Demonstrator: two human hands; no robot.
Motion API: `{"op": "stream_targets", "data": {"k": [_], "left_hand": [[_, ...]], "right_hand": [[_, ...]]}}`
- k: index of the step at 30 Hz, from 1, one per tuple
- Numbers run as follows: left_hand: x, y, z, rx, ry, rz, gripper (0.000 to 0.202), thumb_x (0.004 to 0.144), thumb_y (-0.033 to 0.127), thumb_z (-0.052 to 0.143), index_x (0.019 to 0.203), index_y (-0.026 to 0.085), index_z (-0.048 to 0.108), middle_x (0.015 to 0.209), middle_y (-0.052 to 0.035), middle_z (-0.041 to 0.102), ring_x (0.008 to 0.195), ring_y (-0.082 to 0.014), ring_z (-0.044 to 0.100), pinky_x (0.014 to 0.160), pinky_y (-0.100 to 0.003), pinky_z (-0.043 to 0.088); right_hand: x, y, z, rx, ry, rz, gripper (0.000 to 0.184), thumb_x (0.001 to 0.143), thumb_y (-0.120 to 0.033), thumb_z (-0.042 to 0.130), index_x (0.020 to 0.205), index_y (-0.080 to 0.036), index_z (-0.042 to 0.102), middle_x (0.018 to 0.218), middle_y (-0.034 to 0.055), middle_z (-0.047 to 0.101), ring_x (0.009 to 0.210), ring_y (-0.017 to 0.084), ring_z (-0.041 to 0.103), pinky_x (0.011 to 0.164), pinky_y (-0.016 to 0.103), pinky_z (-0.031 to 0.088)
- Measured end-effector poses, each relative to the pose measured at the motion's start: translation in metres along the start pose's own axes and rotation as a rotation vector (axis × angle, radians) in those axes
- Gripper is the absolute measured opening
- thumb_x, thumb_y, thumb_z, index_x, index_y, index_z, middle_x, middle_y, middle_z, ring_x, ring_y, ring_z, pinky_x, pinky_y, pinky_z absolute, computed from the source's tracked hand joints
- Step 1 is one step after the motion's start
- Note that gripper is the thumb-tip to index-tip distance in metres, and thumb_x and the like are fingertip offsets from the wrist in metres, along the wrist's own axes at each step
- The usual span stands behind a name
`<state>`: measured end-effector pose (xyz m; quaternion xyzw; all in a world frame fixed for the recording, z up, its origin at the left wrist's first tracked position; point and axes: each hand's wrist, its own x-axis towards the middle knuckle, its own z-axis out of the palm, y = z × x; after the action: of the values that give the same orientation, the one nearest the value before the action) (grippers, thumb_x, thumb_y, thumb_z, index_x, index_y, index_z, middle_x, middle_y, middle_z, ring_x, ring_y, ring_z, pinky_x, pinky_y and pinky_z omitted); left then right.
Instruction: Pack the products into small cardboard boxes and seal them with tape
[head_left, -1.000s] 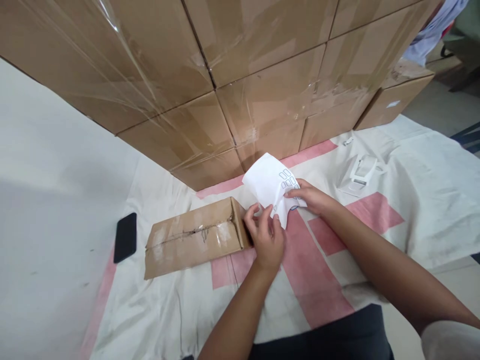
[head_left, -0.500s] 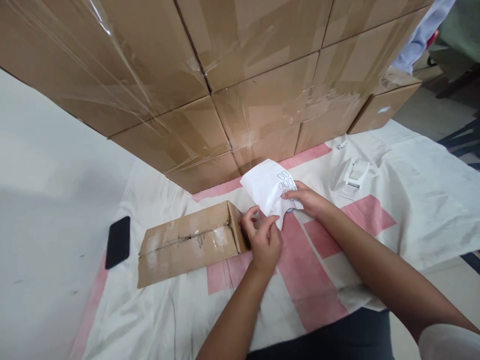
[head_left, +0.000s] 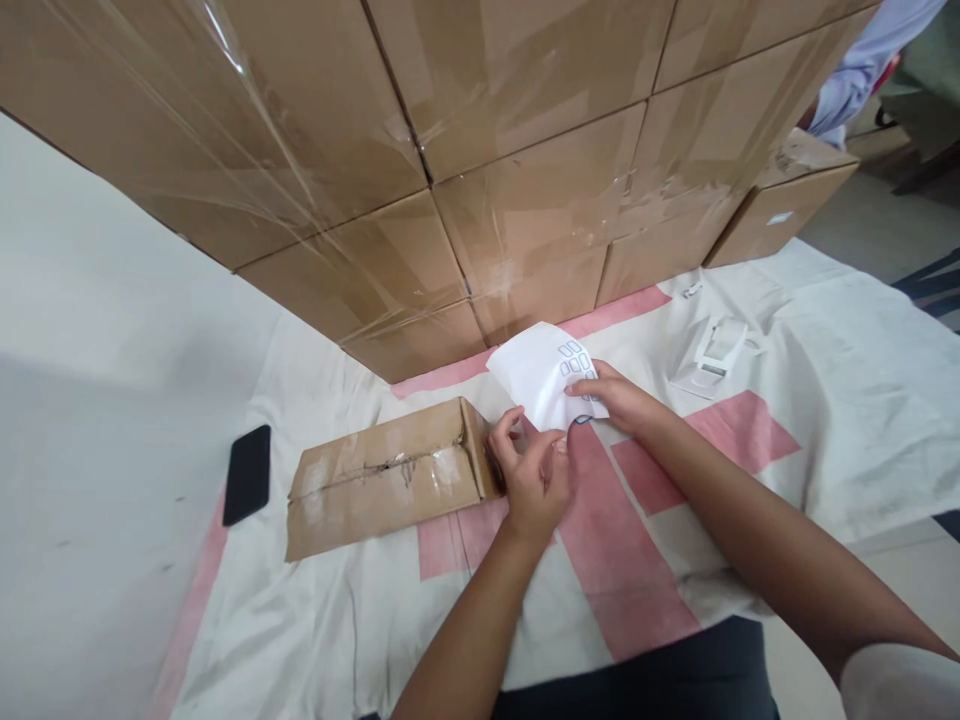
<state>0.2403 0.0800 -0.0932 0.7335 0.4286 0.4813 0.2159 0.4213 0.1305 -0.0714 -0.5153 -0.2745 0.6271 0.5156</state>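
A stack of taped brown cartons (head_left: 525,210) filled the top of the frame, and below it spread a pale cloth (head_left: 862,390) with pink patches. Left of centre on the cloth lay 1 long cardboard box (head_left: 375,485), its top seam ragged, its near end just beside the left hand. At the centre, in front of the lowest cartons, was the white sheet (head_left: 529,372), bowed and raised at a tilt. The right hand (head_left: 616,395) had its right edge clamped between thumb and fingers; the left hand (head_left: 534,492) was curled at its lower edge, and whether those fingertips pinched the paper I could not tell. The step in hand looked like working that lower edge while the right hand steadied the sheet; the next move seemed to call for a light, exact pinch there, without creasing the paper. A white object (head_left: 714,352) sat right of centre, a black phone (head_left: 248,475) lay at the far left, and smallest were the blue-grey outlines (head_left: 575,358) printed near the sheet's right edge.
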Motion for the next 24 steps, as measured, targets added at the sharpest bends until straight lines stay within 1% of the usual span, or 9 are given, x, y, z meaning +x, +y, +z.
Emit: {"op": "stream_targets", "data": {"k": [4,6,8,11,14,17,18,20,24], "left_hand": [[0.001,0.000,-0.002,-0.044,0.000,0.047,0.020,0.093,0.028,0.056,0.089,0.021,0.074,0.131,-0.0117,0.045,0.123,-0.0273,0.049,0.101,-0.044,0.042],[0.002,0.000,-0.002,-0.098,0.002,0.057,0.019,0.093,0.027,0.056,0.091,0.021,0.073,0.127,-0.0117,0.049,0.119,-0.0257,0.052,0.096,-0.041,0.045],[0.005,0.000,-0.001,-0.181,-0.024,0.041,0.016,0.093,0.025,0.057,0.091,0.020,0.072,0.116,-0.0103,0.056,0.109,-0.0223,0.058,0.091,-0.037,0.047],[0.007,-0.001,0.002,-0.293,-0.078,-0.031,0.010,0.092,0.021,0.059,0.090,0.019,0.068,0.093,-0.0055,0.064,0.090,-0.0175,0.063,0.081,-0.031,0.050],[0.008,-0.004,0.006,-0.331,-0.086,-0.154,0.008,0.092,0.022,0.060,0.091,0.019,0.067,0.085,-0.0033,0.066,0.080,-0.0152,0.062,0.073,-0.027,0.048],[0.006,-0.005,0.009,-0.396,-0.076,-0.291,0.016,0.091,0.027,0.065,0.105,0.020,0.065,0.086,-0.0021,0.068,0.078,-0.0142,0.063,0.072,-0.026,0.049],[0.005,-0.006,0.009,-0.428,-0.077,-0.328,0.023,0.089,0.030,0.067,0.110,0.021,0.063,0.085,-0.0016,0.068,0.078,-0.0140,0.064,0.072,-0.026,0.049],[0.004,-0.006,0.009,-0.490,-0.090,-0.382,0.031,0.089,0.034,0.069,0.115,0.021,0.059,0.081,-0.0005,0.067,0.077,-0.0139,0.064,0.072,-0.026,0.049],[0.002,-0.007,0.008,-0.566,-0.106,-0.451,0.034,0.092,0.042,0.065,0.116,0.021,0.057,0.076,0.0004,0.065,0.074,-0.0133,0.063,0.072,-0.026,0.050]], "right_hand": [[0.004,-0.003,-0.007,-0.043,0.036,-0.073,0.033,0.057,-0.024,0.075,0.087,-0.018,0.065,0.075,0.0013,0.069,0.063,0.019,0.062,0.057,0.029,0.049],[0.006,-0.007,-0.015,-0.172,0.038,-0.159,0.031,0.063,-0.027,0.072,0.092,-0.018,0.066,0.083,0.0029,0.072,0.071,0.020,0.064,0.064,0.030,0.050],[0.007,-0.013,-0.025,-0.406,0.078,-0.265,0.035,0.069,-0.029,0.068,0.102,-0.018,0.067,0.093,0.0044,0.072,0.080,0.022,0.065,0.071,0.032,0.050],[0.005,-0.021,-0.040,-0.781,0.305,-0.309,0.058,0.071,-0.030,0.069,0.127,-0.018,0.060,0.098,0.0076,0.071,0.083,0.025,0.064,0.076,0.036,0.050],[0.002,-0.023,-0.048,-0.970,0.548,-0.328,0.077,0.073,-0.035,0.071,0.143,-0.014,0.046,0.103,0.0129,0.070,0.084,0.029,0.064,0.079,0.042,0.051],[-0.002,-0.022,-0.042,-1.034,0.615,-0.590,0.060,0.078,-0.034,0.067,0.134,-0.017,0.055,0.119,0.0160,0.064,0.100,0.031,0.062,0.089,0.046,0.049],[-0.004,-0.022,-0.037,-1.027,0.576,-0.678,0.050,0.080,-0.033,0.065,0.127,-0.018,0.060,0.120,0.0150,0.064,0.102,0.031,0.061,0.092,0.045,0.048],[-0.009,-0.020,-0.024,-0.979,0.374,-0.767,0.033,0.083,-0.030,0.063,0.114,-0.021,0.068,0.111,0.0114,0.067,0.099,0.028,0.062,0.092,0.041,0.048],[-0.021,-0.015,0.001,-0.870,-0.193,-0.680,0.020,0.089,-0.028,0.060,0.101,-0.022,0.074,0.091,0.0055,0.073,0.082,0.022,0.065,0.080,0.033,0.048]]}}
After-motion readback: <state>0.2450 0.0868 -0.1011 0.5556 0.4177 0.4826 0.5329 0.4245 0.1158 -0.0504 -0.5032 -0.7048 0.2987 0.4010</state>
